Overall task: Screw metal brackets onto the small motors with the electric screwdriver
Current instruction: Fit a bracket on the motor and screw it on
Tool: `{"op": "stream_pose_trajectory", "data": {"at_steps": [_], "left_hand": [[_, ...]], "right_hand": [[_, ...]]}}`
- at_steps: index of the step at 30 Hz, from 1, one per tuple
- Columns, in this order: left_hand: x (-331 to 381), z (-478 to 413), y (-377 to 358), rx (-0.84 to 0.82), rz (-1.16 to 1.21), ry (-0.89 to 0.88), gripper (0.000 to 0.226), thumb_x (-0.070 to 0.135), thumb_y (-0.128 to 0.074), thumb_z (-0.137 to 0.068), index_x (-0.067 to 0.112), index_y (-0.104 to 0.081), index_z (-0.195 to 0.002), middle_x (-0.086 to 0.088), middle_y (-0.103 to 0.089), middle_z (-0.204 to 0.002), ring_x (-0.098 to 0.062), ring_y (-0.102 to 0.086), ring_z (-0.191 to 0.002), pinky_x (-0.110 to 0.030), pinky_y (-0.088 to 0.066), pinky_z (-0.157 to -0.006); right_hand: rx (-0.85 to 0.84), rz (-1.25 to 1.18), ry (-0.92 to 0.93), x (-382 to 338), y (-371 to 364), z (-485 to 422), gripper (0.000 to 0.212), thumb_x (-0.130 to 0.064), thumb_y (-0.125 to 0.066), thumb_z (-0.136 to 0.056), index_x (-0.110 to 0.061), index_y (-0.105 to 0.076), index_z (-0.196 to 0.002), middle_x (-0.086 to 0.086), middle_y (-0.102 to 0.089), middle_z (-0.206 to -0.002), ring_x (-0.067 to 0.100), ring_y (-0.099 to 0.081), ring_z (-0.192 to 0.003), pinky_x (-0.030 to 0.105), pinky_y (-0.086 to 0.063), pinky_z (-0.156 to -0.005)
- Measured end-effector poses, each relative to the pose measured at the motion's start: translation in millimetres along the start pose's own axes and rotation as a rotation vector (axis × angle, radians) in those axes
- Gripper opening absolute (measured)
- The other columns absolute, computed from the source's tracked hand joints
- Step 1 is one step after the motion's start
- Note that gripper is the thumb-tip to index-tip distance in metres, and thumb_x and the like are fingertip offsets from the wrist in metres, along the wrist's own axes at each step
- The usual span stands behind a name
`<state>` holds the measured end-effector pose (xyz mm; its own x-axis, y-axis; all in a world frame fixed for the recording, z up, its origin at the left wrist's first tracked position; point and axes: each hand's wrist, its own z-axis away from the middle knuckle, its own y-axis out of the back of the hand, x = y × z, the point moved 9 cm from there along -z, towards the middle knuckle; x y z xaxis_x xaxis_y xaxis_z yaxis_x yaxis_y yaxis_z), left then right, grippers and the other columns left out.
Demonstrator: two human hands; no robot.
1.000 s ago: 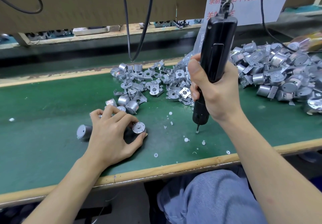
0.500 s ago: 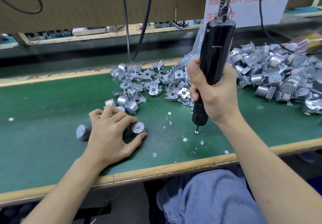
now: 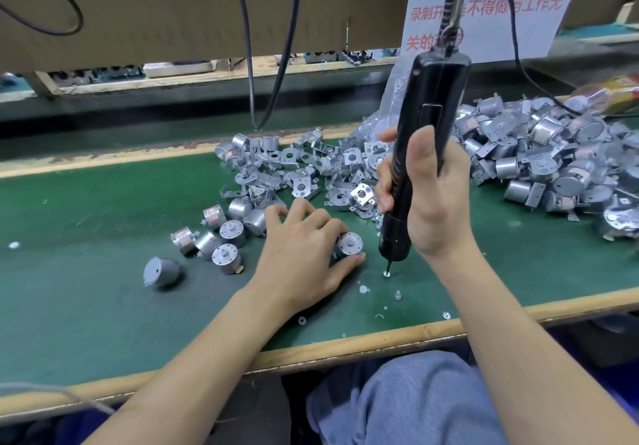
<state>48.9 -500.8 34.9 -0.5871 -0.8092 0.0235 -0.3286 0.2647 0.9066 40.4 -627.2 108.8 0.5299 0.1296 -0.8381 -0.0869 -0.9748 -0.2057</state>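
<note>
Left hand [image 3: 301,254] (round metal motor [image 3: 349,244]) rightward

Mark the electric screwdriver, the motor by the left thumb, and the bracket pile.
electric screwdriver [image 3: 428,98], head view, upper black body.
motor [image 3: 350,243], head view, round end face.
bracket pile [image 3: 297,181], head view, a bracket at the pile's front.

One camera on the person's head looks forward and down, close above the near edge of the green bench [image 3: 103,306].
</note>
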Motion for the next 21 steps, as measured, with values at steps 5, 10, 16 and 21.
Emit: {"op": "stream_pose_trajectory", "data": {"at_steps": [5, 10, 16, 21], "left_hand": [[-20.9, -13.3, -6.7, -0.013, 0.185, 0.137, 0.049, 0.066, -0.036, -0.092, 0.028, -0.064, -0.105, 0.012, -0.064, -0.098, -0.017, -0.046, -0.096, -0.041, -0.037, -0.084], [-34.7, -49.2, -6.5, 0.021, 0.232, 0.142, 0.024, 0.030, -0.058, -0.097, 0.022, -0.067, -0.117, -0.001, -0.064, -0.100, -0.026, -0.048, -0.098, -0.042, -0.045, -0.086], [-24.9, -73.2, -29.0, -0.148, 0.159, 0.024, 0.021, 0.032, -0.056, -0.099, 0.026, -0.068, -0.115, 0.000, -0.058, -0.108, -0.023, -0.043, -0.102, -0.035, -0.041, -0.084], [-29.9, -71.2, -23.8, -0.078, 0.275, 0.039, 0.005, 0.029, -0.062, -0.095, 0.026, -0.065, -0.098, 0.009, -0.056, -0.088, -0.018, -0.037, -0.087, -0.029, -0.034, -0.076]], "right_hand": [[0.020, -0.044, -0.035, 4.0, 1.7, -0.5, 0.106, -0.087, -0.058, -0.073, 0.015, -0.048, -0.098, 0.005, -0.047, -0.055, 0.021, -0.043, -0.041, 0.028, -0.036, -0.046], [0.071, -0.113, -0.093, 11.7, 7.9, 0.7, 0.083, -0.091, -0.051, -0.070, -0.013, -0.064, -0.094, 0.005, -0.053, -0.060, 0.023, -0.045, -0.043, 0.031, -0.037, -0.048], [0.059, -0.103, -0.096, 12.9, 4.8, -1.4, 0.085, -0.090, -0.050, -0.072, -0.006, -0.057, -0.085, 0.016, -0.044, -0.057, 0.024, -0.043, -0.042, 0.028, -0.037, -0.047], [0.020, -0.087, -0.093, 13.2, 0.4, -4.9, 0.089, -0.088, -0.046, -0.076, 0.000, -0.056, -0.087, 0.013, -0.045, -0.055, 0.025, -0.044, -0.042, 0.029, -0.037, -0.046]]}}
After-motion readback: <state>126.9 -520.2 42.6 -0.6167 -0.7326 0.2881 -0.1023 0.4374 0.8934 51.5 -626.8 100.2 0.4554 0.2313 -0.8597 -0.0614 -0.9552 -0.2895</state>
